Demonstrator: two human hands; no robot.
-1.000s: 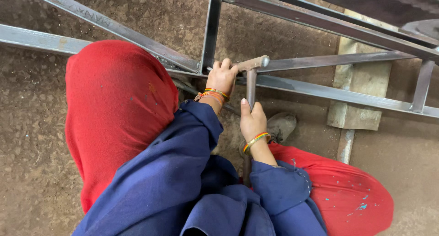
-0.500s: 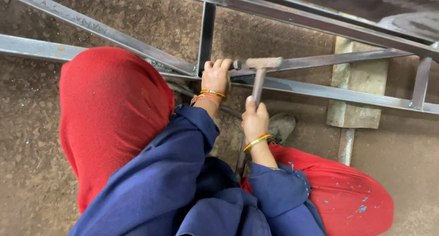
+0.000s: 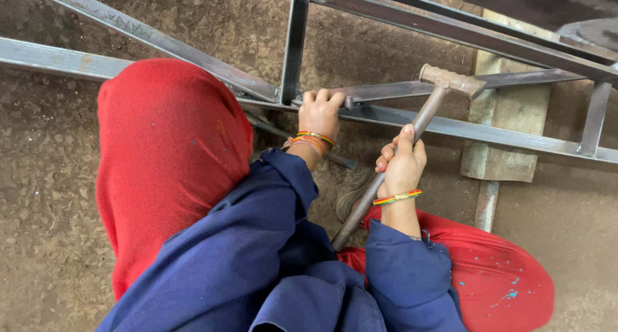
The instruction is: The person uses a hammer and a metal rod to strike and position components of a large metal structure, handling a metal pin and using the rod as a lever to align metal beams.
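The right hand point(image 3: 402, 166) is closed around the handle of a hammer point(image 3: 412, 136), gripping it partway up, with the thumb lying along the shaft; the hammer slants from near-left up to far-right, its rusty brown head point(image 3: 452, 81) raised just above a flat steel bar point(image 3: 412, 89) and not clearly touching it, while the butt of the handle runs down toward the person's lap beside the blue sleeve point(image 3: 405, 267). The left hand point(image 3: 320, 115) is curled over the near end of that same flat bar, fingers hooked across its top edge, right where it meets an upright steel piece point(image 3: 295, 42) of the metal frame point(image 3: 502, 134). The frame lies low over a brown dirt floor point(image 3: 45, 177), with long angle bars running from left to right and a diagonal bar point(image 3: 148, 39) crossing on the far left. Both wrists wear thin coloured bangles point(image 3: 397, 197). The person squats, with red cloth over the left knee point(image 3: 167, 158) and more red cloth, flecked with pale blue paint, on the near right point(image 3: 496, 280). A pale concrete block point(image 3: 508, 139) sits under the frame to the right of the hammer, and a worn shoe point(image 3: 351, 200) peeps out just behind the hammer handle
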